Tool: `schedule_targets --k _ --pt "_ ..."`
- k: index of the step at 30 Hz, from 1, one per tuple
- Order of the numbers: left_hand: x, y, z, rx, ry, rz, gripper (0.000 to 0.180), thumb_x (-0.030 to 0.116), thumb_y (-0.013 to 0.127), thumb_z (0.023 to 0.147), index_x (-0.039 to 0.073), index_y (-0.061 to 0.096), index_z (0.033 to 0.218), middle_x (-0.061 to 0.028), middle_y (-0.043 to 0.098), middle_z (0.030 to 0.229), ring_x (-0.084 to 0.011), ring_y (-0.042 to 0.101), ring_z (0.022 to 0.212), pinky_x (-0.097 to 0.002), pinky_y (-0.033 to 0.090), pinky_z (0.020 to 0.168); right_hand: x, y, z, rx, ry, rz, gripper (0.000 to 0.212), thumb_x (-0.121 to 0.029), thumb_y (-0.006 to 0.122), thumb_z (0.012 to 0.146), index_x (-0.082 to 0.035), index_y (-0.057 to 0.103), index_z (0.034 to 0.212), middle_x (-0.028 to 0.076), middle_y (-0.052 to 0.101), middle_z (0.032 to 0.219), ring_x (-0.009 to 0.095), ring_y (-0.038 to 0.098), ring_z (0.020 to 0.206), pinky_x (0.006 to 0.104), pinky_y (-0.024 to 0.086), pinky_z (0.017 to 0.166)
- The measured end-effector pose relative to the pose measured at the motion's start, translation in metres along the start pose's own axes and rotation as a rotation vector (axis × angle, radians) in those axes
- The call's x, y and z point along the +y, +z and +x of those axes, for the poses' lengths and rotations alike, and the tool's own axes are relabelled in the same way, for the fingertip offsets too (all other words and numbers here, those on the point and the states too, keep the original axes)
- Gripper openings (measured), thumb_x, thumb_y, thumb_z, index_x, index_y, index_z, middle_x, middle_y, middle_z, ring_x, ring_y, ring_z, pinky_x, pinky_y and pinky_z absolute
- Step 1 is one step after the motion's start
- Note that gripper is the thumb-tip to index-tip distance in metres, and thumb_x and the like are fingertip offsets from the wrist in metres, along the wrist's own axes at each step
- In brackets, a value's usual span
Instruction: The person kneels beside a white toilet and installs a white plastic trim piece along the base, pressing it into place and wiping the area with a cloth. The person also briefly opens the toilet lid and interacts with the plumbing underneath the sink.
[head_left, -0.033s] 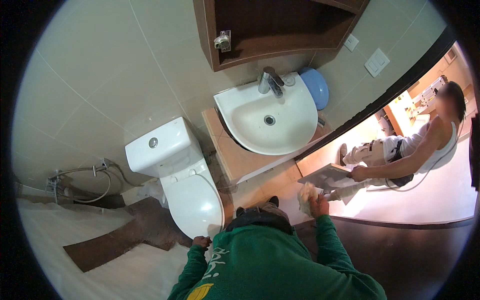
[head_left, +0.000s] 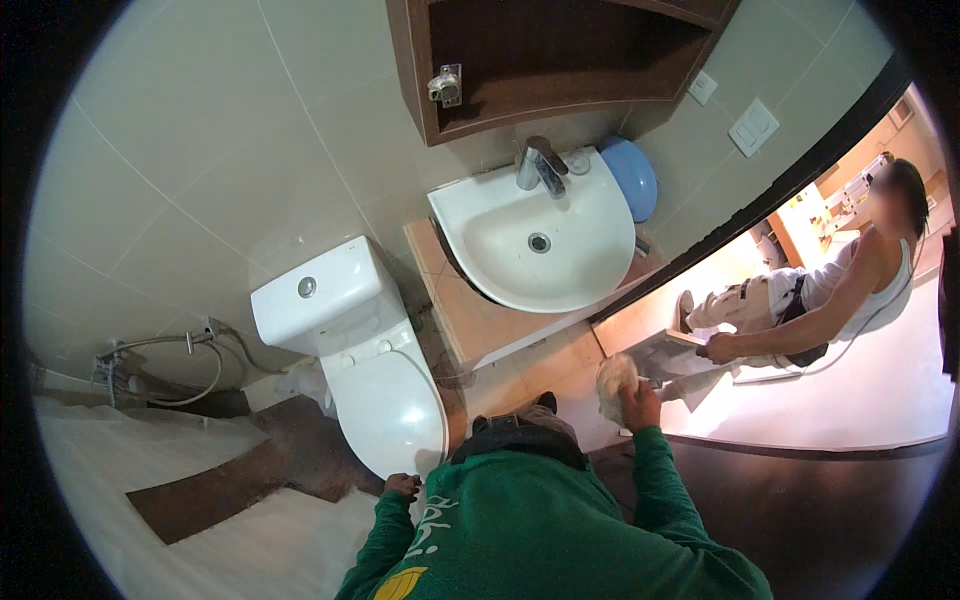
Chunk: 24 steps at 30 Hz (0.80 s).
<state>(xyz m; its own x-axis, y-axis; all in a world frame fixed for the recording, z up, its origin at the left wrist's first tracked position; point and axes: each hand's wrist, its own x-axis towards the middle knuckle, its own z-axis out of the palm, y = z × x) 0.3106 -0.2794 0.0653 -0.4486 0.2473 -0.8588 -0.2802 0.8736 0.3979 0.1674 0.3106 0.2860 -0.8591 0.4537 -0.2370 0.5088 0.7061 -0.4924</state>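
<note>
My right hand (head_left: 641,408), at the doorway, is closed round a pale crumpled bundle (head_left: 614,385); whether it is cloth or plastic I cannot make out. A small thin piece shows beside the fingers, too small to name. Just beyond it, a person (head_left: 835,300) standing outside the doorway grips a flat grey panel (head_left: 672,352) with a light edge. Low beside the closed toilet lid (head_left: 395,415) is my left hand (head_left: 404,487), its fingers curled in. Anything inside those fingers is hidden.
A white basin (head_left: 590,270) with a tap (head_left: 540,165) stands on a tiled counter (head_left: 440,290). A dark wooden cabinet (head_left: 415,70) juts out above. A blue plastic bowl (head_left: 632,180) leans by the wall. Whitish sheeting (head_left: 230,550) covers the left floor, near a shower hose (head_left: 215,375).
The other person's grey panel has tilted and shifted slightly right. My right hand has moved a little with the pale bundle, which has turned. My left hand stays in place.
</note>
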Motion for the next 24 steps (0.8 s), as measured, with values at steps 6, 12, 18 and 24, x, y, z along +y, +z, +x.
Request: schedule_targets --k 6,12,18,24 --pt "0.058 -0.002 0.019 0.158 -0.278 -1.06 0.039 0.029 0.069 0.091 0.013 0.063 0.126 -0.0044 0.068 0.113 -0.0272 0.066 0.101 -0.0511 0.056 0.086 -0.102 -0.092 0.054 0.316 -0.269 0.415 0.047 -0.033 0.058 0.098 0.0 0.058 0.132 0.025 0.07 0.113 0.037 0.07 0.102 0.0431 0.055 0.089" --pt "0.133 -0.007 0.018 -0.041 -0.226 -0.767 0.036 0.032 0.066 0.095 0.009 0.064 0.123 -0.0082 0.067 0.113 -0.0273 0.064 0.103 -0.0511 0.054 0.088 -0.174 -0.169 0.125 0.442 -0.591 0.422 0.052 -0.03 0.06 0.101 0.001 0.053 0.142 0.02 0.065 0.124 0.031 0.063 0.111 0.0396 0.05 0.097" --pt "0.168 0.007 0.034 -0.005 -0.108 -0.635 0.037 0.036 0.065 0.097 0.009 0.064 0.122 -0.0083 0.067 0.112 -0.0241 0.064 0.101 -0.0454 0.055 0.086 -0.243 -0.251 0.215 0.633 -1.018 0.047 0.044 -0.009 0.065 0.091 -0.002 0.061 0.135 0.021 0.066 0.112 0.038 0.062 0.098 0.046 0.048 0.09" --pt "0.295 -0.077 0.014 0.606 -0.09 -0.763 0.038 0.039 0.064 0.098 0.008 0.065 0.121 -0.0084 0.068 0.112 -0.0208 0.063 0.1 -0.0397 0.056 0.083 -0.34 -0.273 0.304 0.592 -1.342 -0.003 0.05 -0.041 0.057 0.103 -0.006 0.06 0.139 0.02 0.064 0.133 0.038 0.059 0.123 0.046 0.042 0.107"
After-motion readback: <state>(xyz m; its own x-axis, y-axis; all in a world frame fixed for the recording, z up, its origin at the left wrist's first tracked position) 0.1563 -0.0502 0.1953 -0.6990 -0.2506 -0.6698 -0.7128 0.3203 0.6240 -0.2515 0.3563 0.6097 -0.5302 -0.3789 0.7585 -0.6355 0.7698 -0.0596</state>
